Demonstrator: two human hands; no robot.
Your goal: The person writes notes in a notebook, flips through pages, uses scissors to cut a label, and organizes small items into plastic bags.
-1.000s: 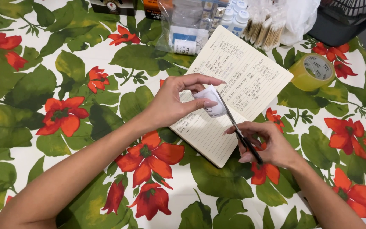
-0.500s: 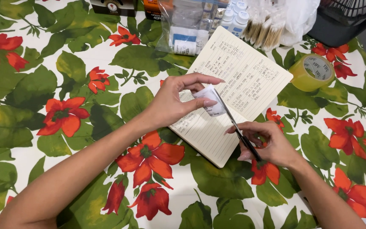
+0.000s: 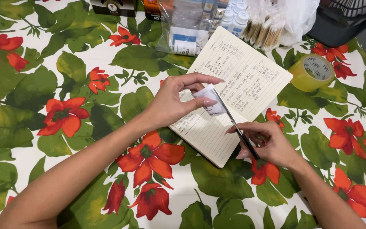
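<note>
Clear plastic packet (image 3: 187, 25) above notebook (image 3: 234, 85)

the scissors (image 3: 234, 123) now lie a little flatter against the small white packet (image 3: 210, 101), their tips slightly further in; both hands barely shift.

The left hand (image 3: 172, 101) is reaching in from the lower left on a bare forearm, its thumb and curled fingers pinching together at the tips while the index finger is stretching out straight above them. The right hand (image 3: 267, 144) is coming in from the lower right, just below and beside the left fingertips, its fingers curling closed in a grip with the knuckles facing up.
</note>
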